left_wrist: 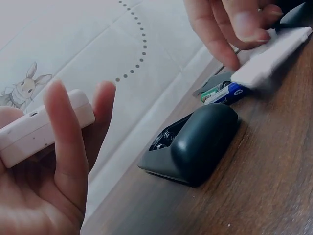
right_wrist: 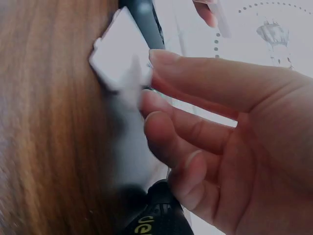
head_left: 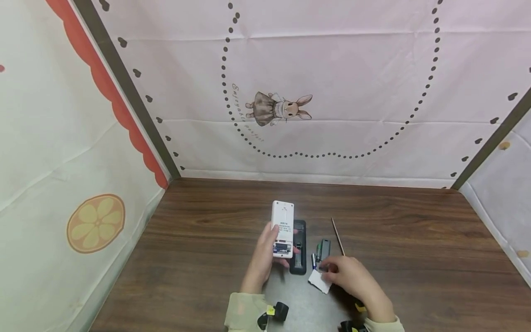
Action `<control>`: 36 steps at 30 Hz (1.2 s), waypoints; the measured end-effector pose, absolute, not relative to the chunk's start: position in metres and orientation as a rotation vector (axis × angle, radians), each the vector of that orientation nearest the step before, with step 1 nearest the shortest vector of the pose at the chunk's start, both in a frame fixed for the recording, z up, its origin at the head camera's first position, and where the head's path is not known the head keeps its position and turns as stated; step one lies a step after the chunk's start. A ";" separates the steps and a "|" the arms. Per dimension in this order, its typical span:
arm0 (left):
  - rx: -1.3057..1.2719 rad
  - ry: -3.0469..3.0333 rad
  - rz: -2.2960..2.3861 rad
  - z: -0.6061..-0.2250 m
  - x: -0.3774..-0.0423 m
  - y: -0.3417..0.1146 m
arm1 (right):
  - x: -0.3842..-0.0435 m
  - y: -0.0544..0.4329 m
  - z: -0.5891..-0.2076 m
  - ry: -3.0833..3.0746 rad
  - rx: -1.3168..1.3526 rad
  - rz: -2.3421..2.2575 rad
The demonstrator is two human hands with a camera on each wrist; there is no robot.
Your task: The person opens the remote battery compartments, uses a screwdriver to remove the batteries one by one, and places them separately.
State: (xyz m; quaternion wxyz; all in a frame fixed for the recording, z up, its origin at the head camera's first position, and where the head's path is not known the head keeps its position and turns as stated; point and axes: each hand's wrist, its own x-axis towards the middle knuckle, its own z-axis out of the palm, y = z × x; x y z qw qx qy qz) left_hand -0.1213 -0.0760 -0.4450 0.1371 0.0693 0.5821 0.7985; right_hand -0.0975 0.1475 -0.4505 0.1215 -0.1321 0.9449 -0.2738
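Note:
My left hand [head_left: 262,251] holds a white remote control [head_left: 283,221] with its back turned up. Its battery bay is uncovered, and dark batteries show inside. Beneath it on the table lies a black remote control [head_left: 297,265], its battery bay uncovered too; coiled springs show in the left wrist view. My right hand [head_left: 352,276] pinches the edge of a white battery cover [right_wrist: 122,49], which is partly blurred. Beside the cover are a blue battery [head_left: 314,261], a green battery [head_left: 318,252] and a dark grey battery cover [head_left: 325,249].
A screwdriver lies under my right hand; its thin shaft [head_left: 338,235] points away from me, and its black handle [right_wrist: 161,213] has yellow lettering. The wooden table [head_left: 199,230] meets patterned cloth walls [head_left: 352,83] at the back and sides.

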 end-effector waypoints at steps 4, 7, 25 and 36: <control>0.192 1.657 2.349 -0.451 -0.123 -0.077 | -0.099 0.155 -0.449 2.789 -0.264 -0.846; 0.168 1.634 2.380 -0.458 -0.125 -0.076 | -0.098 0.165 -0.445 2.848 -0.198 -0.857; 0.113 1.510 2.574 -0.457 -0.132 -0.074 | -0.079 0.183 -0.457 2.854 0.106 -0.542; 0.147 1.476 2.602 -0.463 -0.130 -0.077 | -0.075 0.187 -0.456 2.938 0.068 -0.915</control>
